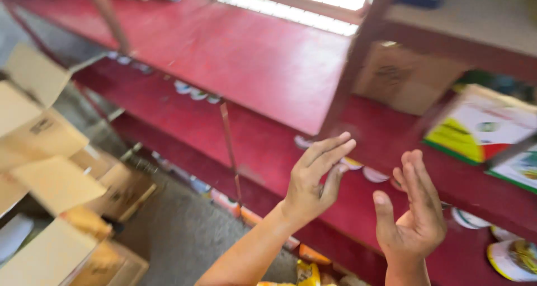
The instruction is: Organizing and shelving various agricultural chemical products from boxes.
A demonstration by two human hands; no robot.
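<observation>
The fingers (330, 149) of the left hand (314, 180) are stretched out and spread, gripping nothing, their tips over the front edge of the middle red shelf (263, 146). The right hand (411, 210) is held up beside it, palm toward the left hand, fingers open and empty; the two hands are near but apart. Just behind the fingertips, small round white containers (372, 175) sit along that shelf's edge, partly hidden by the hands and too blurred to identify. The upper red shelf (251, 51) lies bare in its middle. A cardboard box (403, 76) stands behind the shelf post. At the right edge a colourful carton (481, 126) is cut off. Open cardboard boxes (50, 168) crowd the left, blurred by motion.
</observation>
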